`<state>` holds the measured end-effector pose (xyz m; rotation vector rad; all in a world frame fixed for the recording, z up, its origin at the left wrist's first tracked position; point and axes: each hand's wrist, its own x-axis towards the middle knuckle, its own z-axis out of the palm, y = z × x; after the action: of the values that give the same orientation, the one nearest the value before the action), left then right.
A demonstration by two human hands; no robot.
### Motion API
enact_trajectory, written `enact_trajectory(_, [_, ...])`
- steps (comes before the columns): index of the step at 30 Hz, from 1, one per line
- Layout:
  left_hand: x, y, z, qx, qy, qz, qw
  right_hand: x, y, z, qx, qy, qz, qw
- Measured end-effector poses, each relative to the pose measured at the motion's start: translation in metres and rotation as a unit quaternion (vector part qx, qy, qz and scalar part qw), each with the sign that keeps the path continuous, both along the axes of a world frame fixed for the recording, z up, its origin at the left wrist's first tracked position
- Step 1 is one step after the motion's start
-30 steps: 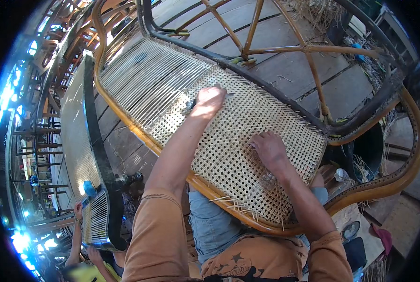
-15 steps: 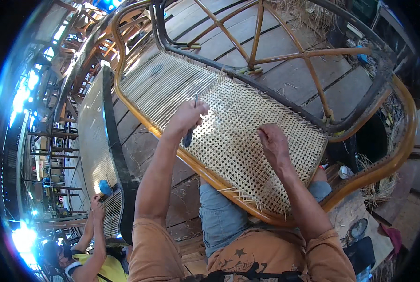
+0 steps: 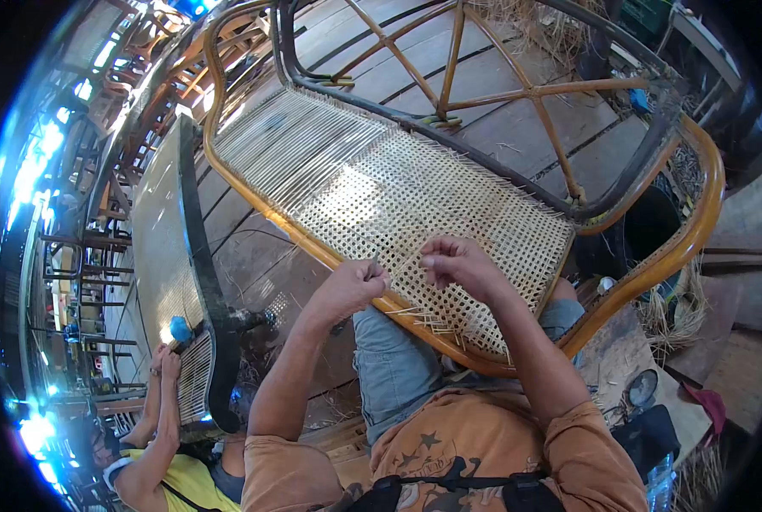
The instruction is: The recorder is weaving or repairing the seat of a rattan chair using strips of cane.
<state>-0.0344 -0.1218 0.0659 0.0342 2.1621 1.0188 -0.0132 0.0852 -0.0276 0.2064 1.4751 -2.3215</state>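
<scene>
A woven cane panel [image 3: 449, 183] in an open-hole pattern lies tilted across my knees, inside a glossy brown rattan frame [image 3: 272, 220]. Its far left part shows only parallel strands [image 3: 270, 141]; the rest is closely woven. My left hand [image 3: 351, 288] is closed above the near edge, a thin metallic tip of a slim tool [image 3: 375, 263] showing over the fingers; its handle is hidden in the fist. Just right of it, over the weave, my right hand [image 3: 459, 266] has its fingers curled together; what they pinch, if anything, is too small to see. Loose strand ends [image 3: 432, 322] stick out along the near edge.
Crossed rattan bars [image 3: 527, 90] and a dark curved rail [image 3: 645, 158] rise behind the panel. At left another person [image 3: 163, 465] in yellow works on a second caned frame [image 3: 197, 230]. A board [image 3: 624, 367] with a round dish and cane scraps lie at right.
My left hand has come down and nearer from over the panel, with the slim tool in it. The right hand has moved left toward it. The whole view has shifted slightly.
</scene>
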Motion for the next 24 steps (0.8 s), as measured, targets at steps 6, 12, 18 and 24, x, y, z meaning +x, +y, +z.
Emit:
enact_trajectory(6, [0.03, -0.004, -0.004, 0.062, 0.021, 0.036, 0.997, 0.009, -0.028, 0.001, -0.051, -0.061, 0.022, 0.997])
enact_trajectory(12, [0.05, -0.053, 0.008, 0.053, 0.039, 0.037, 0.997, -0.01, -0.009, -0.014, -0.122, -0.069, -0.078, 0.987])
enact_trajectory(18, [0.061, -0.084, 0.015, -0.01, 0.068, 0.05, 0.996, -0.013, -0.034, 0.003, -0.096, -0.079, -0.059, 0.99])
enact_trajectory(24, [0.068, -0.088, -0.006, 0.008, 0.113, 0.002, 0.994, -0.009, -0.028, -0.011, -0.069, -0.062, -0.098, 0.991])
